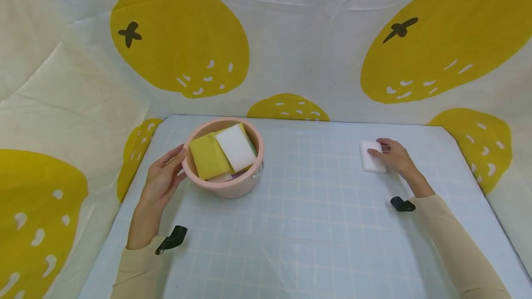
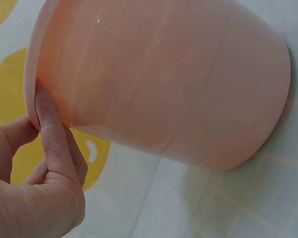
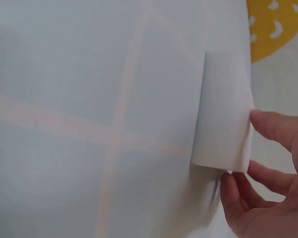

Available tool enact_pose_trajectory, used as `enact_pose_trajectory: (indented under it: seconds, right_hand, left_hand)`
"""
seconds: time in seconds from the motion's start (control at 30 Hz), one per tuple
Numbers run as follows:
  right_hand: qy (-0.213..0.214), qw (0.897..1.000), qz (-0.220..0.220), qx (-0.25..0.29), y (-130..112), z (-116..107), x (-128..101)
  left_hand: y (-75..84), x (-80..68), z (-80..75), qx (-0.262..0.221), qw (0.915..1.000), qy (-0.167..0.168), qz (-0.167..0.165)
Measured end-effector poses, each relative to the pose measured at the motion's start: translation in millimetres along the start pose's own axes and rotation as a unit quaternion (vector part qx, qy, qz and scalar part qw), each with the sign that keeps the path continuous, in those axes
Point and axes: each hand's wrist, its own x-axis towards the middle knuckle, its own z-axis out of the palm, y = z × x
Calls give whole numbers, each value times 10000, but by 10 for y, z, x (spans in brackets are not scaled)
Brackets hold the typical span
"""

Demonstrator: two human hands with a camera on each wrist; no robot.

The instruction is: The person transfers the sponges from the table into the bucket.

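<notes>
On the left of the table stands a pink bucket point(image 1: 232, 191), tilted slightly, holding yellow sponges point(image 1: 205, 156) and a white-faced sponge point(image 1: 236, 147). My left hand point(image 1: 160, 181) pinches its rim at the left side, and the left wrist view shows the fingers of that hand point(image 2: 49, 163) tucked under the lip. Far to the right, a white sponge block point(image 1: 371, 157) is at my right hand point(image 1: 395, 156). In the right wrist view the thumb lies on the upper face of the white block point(image 3: 223, 114), with the fingers of the hand point(image 3: 268, 183) curled at its near end.
A pale blue gridded cloth point(image 1: 299, 225) covers the table. Behind it and at both sides hang white sheets with large yellow fruit prints point(image 1: 183, 36). The bucket's handle joint point(image 1: 258, 170) sticks out at its right side.
</notes>
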Motion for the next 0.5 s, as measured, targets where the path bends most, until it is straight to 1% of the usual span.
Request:
enact_pose_trajectory:
  seconds: [0.27, 0.5]
  right_hand:
    - [119, 9999, 64, 46, 15, -18, -11]
    - [106, 9996, -256, -10, -84, -120, -80]
  left_hand:
    - [-15, 5, 23, 105, 9998, 148, -53]
    - [-4, 5, 23, 124, 9997, 184, -49]
